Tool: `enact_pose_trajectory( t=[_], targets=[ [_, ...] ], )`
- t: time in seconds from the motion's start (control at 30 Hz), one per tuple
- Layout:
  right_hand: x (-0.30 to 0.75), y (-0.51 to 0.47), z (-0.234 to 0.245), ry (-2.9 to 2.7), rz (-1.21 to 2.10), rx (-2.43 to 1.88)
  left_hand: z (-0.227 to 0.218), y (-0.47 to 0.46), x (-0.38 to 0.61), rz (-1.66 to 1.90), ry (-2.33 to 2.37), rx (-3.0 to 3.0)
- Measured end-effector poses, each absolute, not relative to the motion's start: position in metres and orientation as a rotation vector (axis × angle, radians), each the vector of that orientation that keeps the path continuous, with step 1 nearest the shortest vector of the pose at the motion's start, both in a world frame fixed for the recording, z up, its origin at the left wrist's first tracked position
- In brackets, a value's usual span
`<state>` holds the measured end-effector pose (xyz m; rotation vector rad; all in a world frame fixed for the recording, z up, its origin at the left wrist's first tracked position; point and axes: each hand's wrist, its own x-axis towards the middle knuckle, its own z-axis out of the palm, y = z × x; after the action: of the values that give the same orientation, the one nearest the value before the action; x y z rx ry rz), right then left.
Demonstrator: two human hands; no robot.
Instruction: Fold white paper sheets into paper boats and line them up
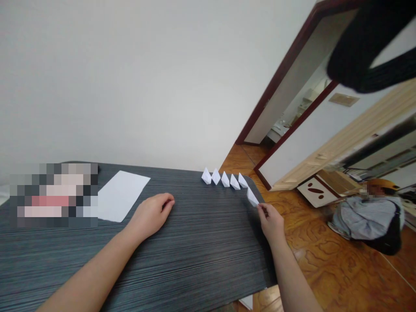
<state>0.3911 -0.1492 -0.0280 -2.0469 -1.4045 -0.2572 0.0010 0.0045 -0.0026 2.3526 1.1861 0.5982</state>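
Note:
At the table's right edge my right hand (271,222) pinches a folded white paper boat (251,197) by its near end, between thumb and fingertips. Several more paper boats (225,180) stand in a row along the far right edge, just beyond the held one. My left hand (152,215) rests on the dark table with its fingers loosely curled in, and nothing shows in them. Left of that hand lies a flat sheet of white paper (121,195).
The dark wood-grain table (195,242) stands against a white wall (146,78). A blurred-out object (55,195) lies at the left. Rightward, a person in a striped top (364,214) is low near the wooden floor (312,255), beside a cabinet (320,188). A dark strap-like shape (354,52) hangs upper right.

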Motion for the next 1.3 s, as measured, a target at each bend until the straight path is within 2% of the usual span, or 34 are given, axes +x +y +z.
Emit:
enact_pose_trajectory(
  t=[0.73, 0.9, 1.07, 1.3],
  targets=[
    [0.395, -0.146, -0.040, -1.431, -0.167, -2.110, -0.002, 0.004, 0.000, 0.633, 1.165, 2.352],
    [0.388, -0.152, -0.033, -1.378, -0.313, -2.143, -0.003, 0.004, -0.001, 0.646, 1.151, 2.361],
    [0.374, -0.158, -0.022, -1.480, -0.529, -1.962, 0.002, 0.000, -0.009, 0.731, 1.285, 2.405],
    [0.270, -0.112, 0.015, -2.253, 0.008, -1.606, 0.005, 0.008, -0.028, 0.822, 1.903, 2.377]
  ],
)
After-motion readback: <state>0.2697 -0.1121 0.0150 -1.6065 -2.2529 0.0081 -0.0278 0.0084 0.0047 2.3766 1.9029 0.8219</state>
